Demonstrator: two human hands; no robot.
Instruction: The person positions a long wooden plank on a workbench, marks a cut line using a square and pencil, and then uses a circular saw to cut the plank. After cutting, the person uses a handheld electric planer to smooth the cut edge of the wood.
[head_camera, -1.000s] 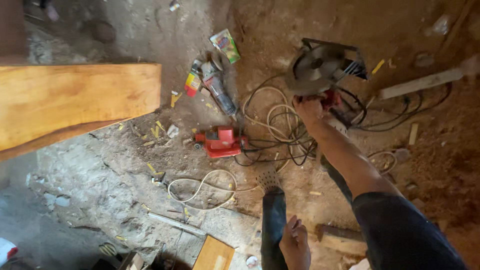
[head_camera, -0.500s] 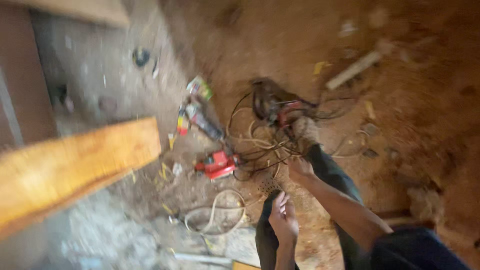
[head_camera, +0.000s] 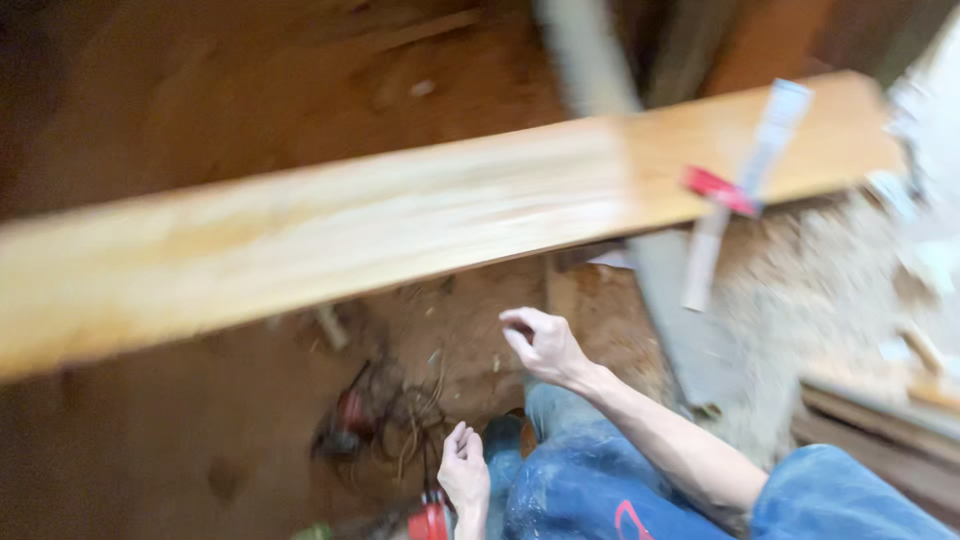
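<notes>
A long pale wooden plank (head_camera: 400, 220) runs across the blurred head view, from the lower left up to the upper right. Below it, my right hand (head_camera: 545, 345) hangs in the air with its fingers loosely curled and nothing in them. Beside my knee in blue jeans (head_camera: 590, 480), my left hand (head_camera: 465, 475) hangs flat and holds nothing. A red tool (head_camera: 430, 520) lies just below that hand. A tangle of cables with a dark red power tool (head_camera: 350, 420) lies on the dirt floor to the left of it.
A white square ruler with a red part (head_camera: 735, 190) lies on the plank's right end. A grey beam (head_camera: 690, 320) stands under the plank. Sawdust and timber pieces (head_camera: 880, 400) cover the ground at the right.
The view has swung round, so the plank now fills the middle. My right hand has left the circular saw and come back empty towards my knee. The left hand stays by the knee.
</notes>
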